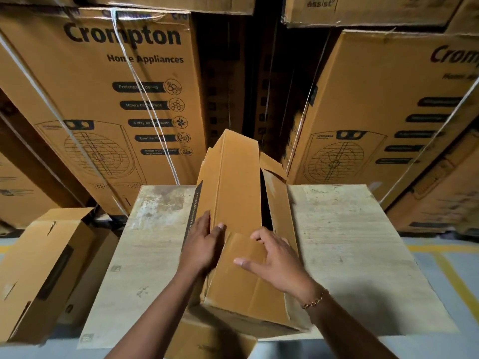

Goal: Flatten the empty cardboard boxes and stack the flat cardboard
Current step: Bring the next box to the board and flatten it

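- A long brown cardboard box is laid lengthwise on the pale desk, its near end overhanging the near edge and its far end pointing at the stacked printed cartons
- The left hand is laid flat and spread on the box's upper left edge; nothing is clasped in its grip
- The right hand is held with fingers spread and slightly curled over a short end flap; whether that flap is pinched cannot be told
- A dark gap is seen along the right side, so the box is judged partly opened
- The board is judged light, stiff across its panels and yielding along its creases; creased or torn flaps are likely weak
- Hold is best taken at opposite long edges, with pressure applied along the folds
- A second open box stands to the left, below the desk
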